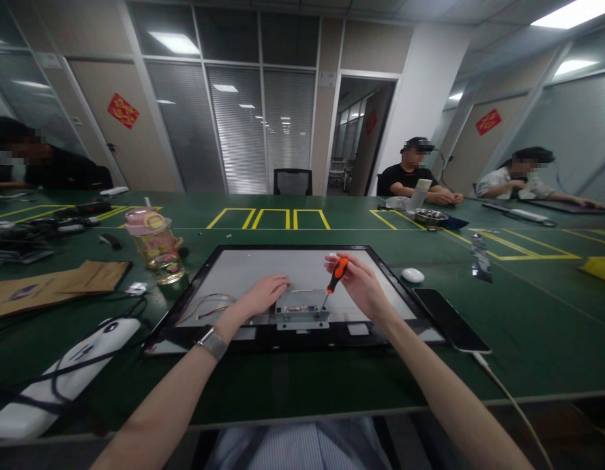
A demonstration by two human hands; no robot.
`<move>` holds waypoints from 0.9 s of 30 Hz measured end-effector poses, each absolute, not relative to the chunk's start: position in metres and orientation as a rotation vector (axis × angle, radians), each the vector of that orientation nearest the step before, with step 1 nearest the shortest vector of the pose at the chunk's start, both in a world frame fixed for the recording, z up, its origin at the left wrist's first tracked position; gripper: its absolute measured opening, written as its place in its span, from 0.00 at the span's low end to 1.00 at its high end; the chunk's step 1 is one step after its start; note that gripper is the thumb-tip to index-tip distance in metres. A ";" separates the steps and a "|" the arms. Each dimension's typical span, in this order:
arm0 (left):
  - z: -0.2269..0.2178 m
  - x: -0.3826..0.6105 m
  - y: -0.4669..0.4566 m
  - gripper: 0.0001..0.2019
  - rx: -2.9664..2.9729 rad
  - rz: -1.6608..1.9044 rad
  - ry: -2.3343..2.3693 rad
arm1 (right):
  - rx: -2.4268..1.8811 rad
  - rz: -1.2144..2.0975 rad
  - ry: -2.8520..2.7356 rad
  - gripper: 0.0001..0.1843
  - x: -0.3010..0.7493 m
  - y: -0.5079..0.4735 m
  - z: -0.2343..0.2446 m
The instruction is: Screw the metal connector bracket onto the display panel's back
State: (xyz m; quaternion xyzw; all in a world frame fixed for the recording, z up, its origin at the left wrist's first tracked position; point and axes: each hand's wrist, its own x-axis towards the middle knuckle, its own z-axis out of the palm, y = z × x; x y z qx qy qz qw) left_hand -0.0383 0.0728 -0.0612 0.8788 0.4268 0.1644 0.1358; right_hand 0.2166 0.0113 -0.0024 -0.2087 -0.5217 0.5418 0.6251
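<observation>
On the green tabletop (282, 385), a flat panel (248, 264) with a black border lies pale side up, centred just in from the near edge, perhaps so that both arms can reach over it. A metal bracket (302, 320) with connectors stands on the panel's near side, facing the wearer. The right hand (365, 284) is closed lightly round the orange-and-black handle of a screwdriver (338, 273), which leans with its tip down at the bracket's right end; the tilt presumably lets the shaft reach in there while leaving the fingers room. The left hand (269, 292) rests palm down on the panel, fingertips at the bracket's far left corner, seemingly to steady it; whether it pinches the metal I cannot tell. A phone (451, 320) lies just beside the panel's right side, its cable (512, 398) running over the tabletop's near edge. Toward the near left corner sits a white power strip (81, 378), apparently kept clear of the work
</observation>
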 end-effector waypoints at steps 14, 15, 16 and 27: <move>-0.063 -0.038 0.074 0.20 2.556 0.485 1.235 | -0.659 0.976 -1.193 0.10 0.217 0.015 -0.010; -0.064 -0.039 0.074 0.20 2.556 0.485 1.233 | -0.659 0.978 -1.189 0.10 0.217 0.015 -0.010; -0.064 -0.039 0.074 0.20 2.556 0.487 1.231 | -0.659 0.984 -1.187 0.10 0.217 0.015 -0.009; -0.065 -0.040 0.076 0.21 2.537 0.482 1.234 | -0.503 1.231 -1.169 0.09 0.215 0.009 -0.001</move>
